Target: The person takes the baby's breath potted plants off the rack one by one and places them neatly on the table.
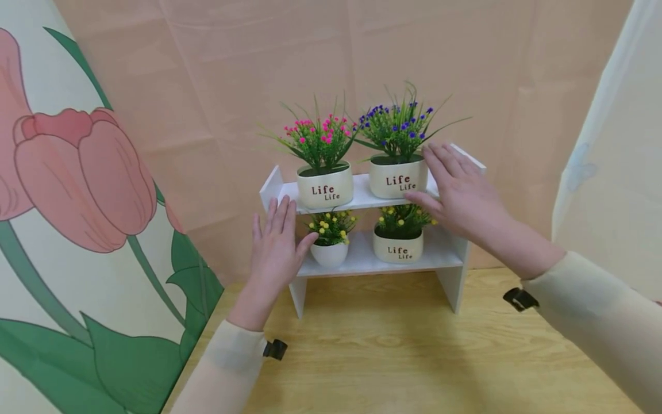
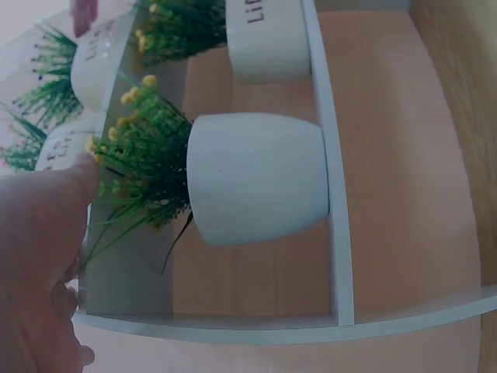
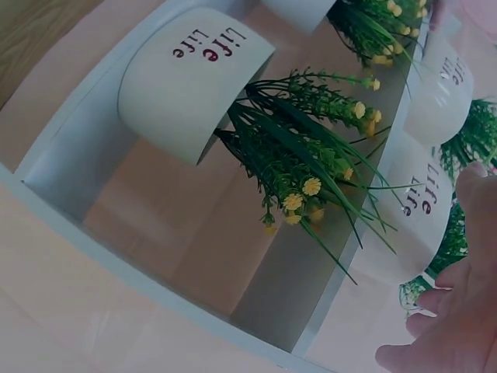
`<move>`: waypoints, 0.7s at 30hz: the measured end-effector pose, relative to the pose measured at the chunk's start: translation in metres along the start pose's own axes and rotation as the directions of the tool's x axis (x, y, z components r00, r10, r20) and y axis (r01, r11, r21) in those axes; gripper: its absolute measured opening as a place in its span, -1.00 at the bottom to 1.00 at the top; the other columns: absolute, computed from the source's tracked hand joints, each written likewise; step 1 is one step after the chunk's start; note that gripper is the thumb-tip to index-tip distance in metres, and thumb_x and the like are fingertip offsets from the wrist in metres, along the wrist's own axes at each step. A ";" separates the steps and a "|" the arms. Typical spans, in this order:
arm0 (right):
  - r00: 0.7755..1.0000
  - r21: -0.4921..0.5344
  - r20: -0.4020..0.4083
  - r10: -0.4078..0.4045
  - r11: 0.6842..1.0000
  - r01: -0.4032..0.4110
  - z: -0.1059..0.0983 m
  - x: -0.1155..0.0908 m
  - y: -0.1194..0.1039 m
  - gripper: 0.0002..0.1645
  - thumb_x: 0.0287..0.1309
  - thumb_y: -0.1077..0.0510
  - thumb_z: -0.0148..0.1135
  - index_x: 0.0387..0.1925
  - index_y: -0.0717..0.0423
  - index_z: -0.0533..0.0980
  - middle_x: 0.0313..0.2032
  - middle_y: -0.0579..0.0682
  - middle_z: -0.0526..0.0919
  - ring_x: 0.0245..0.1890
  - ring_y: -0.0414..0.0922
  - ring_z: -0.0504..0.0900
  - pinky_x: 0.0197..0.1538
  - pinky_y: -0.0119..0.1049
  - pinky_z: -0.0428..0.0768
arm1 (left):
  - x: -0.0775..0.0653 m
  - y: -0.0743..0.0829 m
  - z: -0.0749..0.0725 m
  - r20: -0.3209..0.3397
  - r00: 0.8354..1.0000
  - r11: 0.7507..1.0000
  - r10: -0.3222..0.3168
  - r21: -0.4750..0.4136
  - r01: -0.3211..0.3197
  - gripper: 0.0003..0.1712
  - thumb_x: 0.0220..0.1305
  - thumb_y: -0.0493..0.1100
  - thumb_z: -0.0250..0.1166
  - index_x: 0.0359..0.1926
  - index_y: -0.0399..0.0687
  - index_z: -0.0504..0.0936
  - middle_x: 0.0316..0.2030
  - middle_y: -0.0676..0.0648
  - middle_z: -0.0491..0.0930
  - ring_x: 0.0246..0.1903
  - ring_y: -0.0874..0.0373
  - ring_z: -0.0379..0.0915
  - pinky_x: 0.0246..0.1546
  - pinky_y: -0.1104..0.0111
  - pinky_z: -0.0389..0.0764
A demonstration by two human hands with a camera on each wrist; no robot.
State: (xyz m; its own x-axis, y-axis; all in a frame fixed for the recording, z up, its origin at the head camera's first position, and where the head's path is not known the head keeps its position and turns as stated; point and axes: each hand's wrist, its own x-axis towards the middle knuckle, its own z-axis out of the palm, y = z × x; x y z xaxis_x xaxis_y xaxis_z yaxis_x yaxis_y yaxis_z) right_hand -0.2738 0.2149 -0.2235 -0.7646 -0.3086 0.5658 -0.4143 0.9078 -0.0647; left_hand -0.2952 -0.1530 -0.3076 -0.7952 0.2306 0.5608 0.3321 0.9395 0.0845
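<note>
A white two-tier shelf (image 1: 447, 261) stands on the table, potted artificial plants on both boards. Up top are a pink-flowered pot (image 1: 324, 191) and a blue-flowered pot (image 1: 397, 178), both lettered "Life". Below sit a small plain white pot (image 2: 256, 179) and a lettered oval pot (image 3: 190, 81), each with yellow flowers. My left hand (image 1: 276, 253), fingers straight and thumb spread, is at the shelf's left end, its thumb overlapping the small pot's plant in the head view. My right hand (image 1: 462, 192) has extended fingers right at the blue-flowered pot's right side. Neither hand grips anything.
The wooden table (image 1: 383, 345) extends in front of the shelf. Behind hangs a pinkish cloth backdrop (image 1: 233, 86). A panel with a large printed tulip (image 1: 77, 178) stands at the left, and a pale panel (image 1: 615, 172) at the right.
</note>
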 end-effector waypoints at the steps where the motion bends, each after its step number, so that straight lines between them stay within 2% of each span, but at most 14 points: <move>1: 1.000 0.009 0.009 0.010 1.000 -0.010 0.000 0.001 0.000 0.16 0.64 -0.40 0.07 0.76 0.30 -0.09 0.74 0.32 -0.07 0.73 0.33 -0.12 0.73 0.21 -0.12 | 0.000 0.000 0.001 -0.001 1.000 1.000 0.000 -0.002 0.000 0.05 0.66 0.42 0.05 0.79 -0.14 0.00 0.77 -0.18 -0.05 0.76 -0.09 -0.38 0.69 -0.20 -0.39; 9: 0.996 0.079 0.052 0.073 0.994 -0.077 0.000 0.009 -0.002 0.20 0.64 -0.46 0.00 0.77 0.30 -0.15 0.76 0.30 -0.17 0.74 0.32 -0.20 0.72 0.25 -0.17 | -0.002 -0.002 0.002 -0.033 0.999 0.999 0.017 -0.035 -0.018 0.05 0.66 0.38 0.12 0.77 -0.21 0.05 0.72 -0.24 0.10 0.75 -0.15 -0.24 0.70 -0.19 -0.27; 14: 0.993 0.133 0.066 0.099 0.985 -0.107 0.001 0.014 -0.001 0.23 0.62 -0.48 0.00 0.77 0.30 -0.15 0.76 0.27 -0.21 0.73 0.34 -0.22 0.70 0.30 -0.14 | -0.001 -0.002 0.006 -0.071 0.997 0.998 0.037 -0.039 -0.040 0.02 0.65 0.33 0.19 0.73 -0.26 0.13 0.67 -0.28 0.18 0.72 -0.20 -0.11 0.69 -0.22 -0.10; 18: 0.989 0.189 0.077 0.123 0.973 -0.136 0.002 0.020 0.001 0.25 0.61 -0.46 0.06 0.76 0.32 -0.16 0.75 0.33 -0.21 0.72 0.38 -0.20 0.68 0.35 -0.12 | 0.000 -0.002 0.009 -0.110 0.993 0.997 0.052 -0.058 -0.059 0.01 0.63 0.29 0.26 0.69 -0.33 0.18 0.63 -0.34 0.22 0.69 -0.25 -0.04 0.67 -0.19 0.04; 21: 0.985 0.241 0.096 0.146 0.956 -0.165 0.002 0.024 0.002 0.28 0.58 -0.44 0.14 0.77 0.31 -0.18 0.74 0.39 -0.21 0.70 0.43 -0.16 0.65 0.41 -0.08 | 0.000 -0.002 0.012 -0.113 0.993 0.995 0.044 -0.080 -0.053 0.01 0.62 0.27 0.27 0.69 -0.33 0.17 0.63 -0.35 0.21 0.69 -0.24 -0.05 0.68 -0.14 0.05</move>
State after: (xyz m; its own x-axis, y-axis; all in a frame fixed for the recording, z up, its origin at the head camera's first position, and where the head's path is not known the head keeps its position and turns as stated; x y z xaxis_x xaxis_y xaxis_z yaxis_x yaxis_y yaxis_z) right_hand -0.2940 0.2092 -0.2117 -0.8606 -0.1987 0.4689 -0.3889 0.8509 -0.3533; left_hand -0.3020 -0.1518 -0.3171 -0.7172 0.2415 0.6536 0.4135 0.9025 0.1203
